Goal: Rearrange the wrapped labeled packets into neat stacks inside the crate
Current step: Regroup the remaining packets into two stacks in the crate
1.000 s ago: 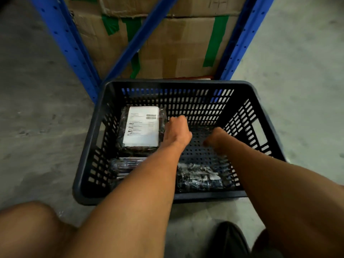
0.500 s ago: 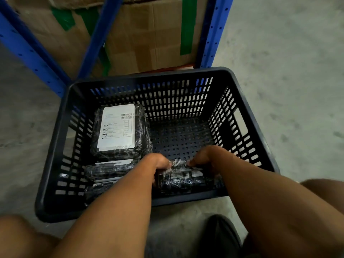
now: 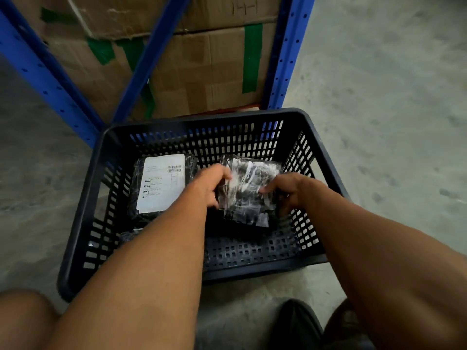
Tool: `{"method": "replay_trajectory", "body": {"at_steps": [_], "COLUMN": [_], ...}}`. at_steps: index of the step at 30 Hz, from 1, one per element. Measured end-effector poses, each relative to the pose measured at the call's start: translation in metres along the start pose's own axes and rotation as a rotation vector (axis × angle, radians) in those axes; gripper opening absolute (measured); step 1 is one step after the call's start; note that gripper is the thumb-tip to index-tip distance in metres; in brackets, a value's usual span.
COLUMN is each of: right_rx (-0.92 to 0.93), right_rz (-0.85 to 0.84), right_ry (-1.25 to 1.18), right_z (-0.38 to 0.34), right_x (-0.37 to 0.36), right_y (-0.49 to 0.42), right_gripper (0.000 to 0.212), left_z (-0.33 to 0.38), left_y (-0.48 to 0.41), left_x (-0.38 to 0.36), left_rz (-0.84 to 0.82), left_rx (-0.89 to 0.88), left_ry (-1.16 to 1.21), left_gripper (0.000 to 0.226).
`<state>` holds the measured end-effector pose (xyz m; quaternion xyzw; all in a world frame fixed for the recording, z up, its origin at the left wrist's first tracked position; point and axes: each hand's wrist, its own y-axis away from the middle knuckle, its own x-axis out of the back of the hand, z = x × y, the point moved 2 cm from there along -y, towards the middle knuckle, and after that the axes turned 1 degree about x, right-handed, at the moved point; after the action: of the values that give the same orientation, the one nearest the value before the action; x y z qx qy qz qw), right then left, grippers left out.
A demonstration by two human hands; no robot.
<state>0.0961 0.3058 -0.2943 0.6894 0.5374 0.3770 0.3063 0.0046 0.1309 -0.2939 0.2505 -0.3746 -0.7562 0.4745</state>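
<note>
Head view: left hand (image 3: 211, 184) and right hand (image 3: 290, 189) grip a black plastic-wrapped packet (image 3: 249, 190); slick wrap could slip, dropping it crooked beside the white-labelled packet (image 3: 161, 183) left of them.

I hold a clear-wrapped dark packet (image 3: 249, 188) between my left hand (image 3: 209, 184) and right hand (image 3: 286, 189), tilted, over the right half of the black slotted crate (image 3: 83, 205). On the far left lies a wrapped packet with a white barcode label (image 3: 161, 183), label up. Near left, another wrapped packet (image 3: 129, 236) peeks out beside my forearm.
</note>
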Motion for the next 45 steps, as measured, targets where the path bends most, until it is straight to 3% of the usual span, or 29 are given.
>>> {"method": "replay_trajectory", "body": {"at_steps": [3,5,9,11,12,14,16,18,21,27,30,34,37,40,45], "right_rx": [0.196,0.299,0.418,0.409,0.388,0.325,0.236,0.182,0.251,0.397,0.385,0.308,0.283,0.259,0.179], "right_rz": [0.093,0.065,-0.003,0.047,0.094,0.149,0.061,-0.012,-0.012,0.007,0.096,0.252,0.33,0.385,0.434], "right_ry": [-0.281,-0.426,-0.708,-0.914,-0.955,-0.839,-0.627,-0.488,-0.546,-0.678,-0.582,-0.252,-0.112,-0.012,0.138], "right_z": [-0.002,-0.001,0.002,0.002,0.001,-0.004,-0.011,-0.015,-0.013,-0.014,-0.018,-0.022,-0.019,-0.008,0.012], "right_x": [0.002,-0.001,-0.004,-0.004,-0.004,-0.008,-0.012,-0.013,-0.008,-0.002,-0.002,-0.004,-0.006,-0.011,-0.017], "right_y": [-0.003,-0.004,0.0,0.0,0.001,0.005,0.01,0.011,0.009,0.003,-0.001,-0.009,-0.018,-0.029,-0.046], "right_gripper": [0.053,0.056,0.051,0.045,0.038,0.018,0.009,0.018,0.03,0.048,0.065,0.046,0.044,0.041,0.041], "left_z": [0.013,0.019,0.022,0.017,0.014,0.011,0.007,0.004,-0.003,-0.003,-0.004,-0.017,-0.022,-0.023,-0.031], "left_y": [-0.001,0.002,0.012,0.013,0.014,0.014,0.01,0.008,0.006,0.009,0.002,-0.015,-0.026,-0.031,-0.037], "left_x": [0.009,0.015,0.022,0.021,0.02,0.017,0.018,0.02,0.018,0.012,0.008,0.002,-0.004,-0.011,-0.022], "left_rz": [-0.002,0.032,-0.048,-0.025,-0.045,-0.089,-0.081,-0.023,0.048,-0.086,-0.049,0.092,0.136,0.223,0.262], "left_rx": [-0.02,0.029,-0.044,-0.134,-0.175,-0.242,-0.29,-0.327,-0.285,-0.195,-0.205,-0.285,-0.293,-0.291,-0.242], "left_ry": [0.363,0.391,0.337,0.403,0.437,0.511,0.56,0.58,0.477,0.266,0.126,0.103,0.05,-0.199,-0.59], "left_gripper": [0.047,0.063,0.041,0.019,0.02,0.035,0.045,0.044,0.041,0.03,0.056,0.046,0.042,0.052,0.092]}}
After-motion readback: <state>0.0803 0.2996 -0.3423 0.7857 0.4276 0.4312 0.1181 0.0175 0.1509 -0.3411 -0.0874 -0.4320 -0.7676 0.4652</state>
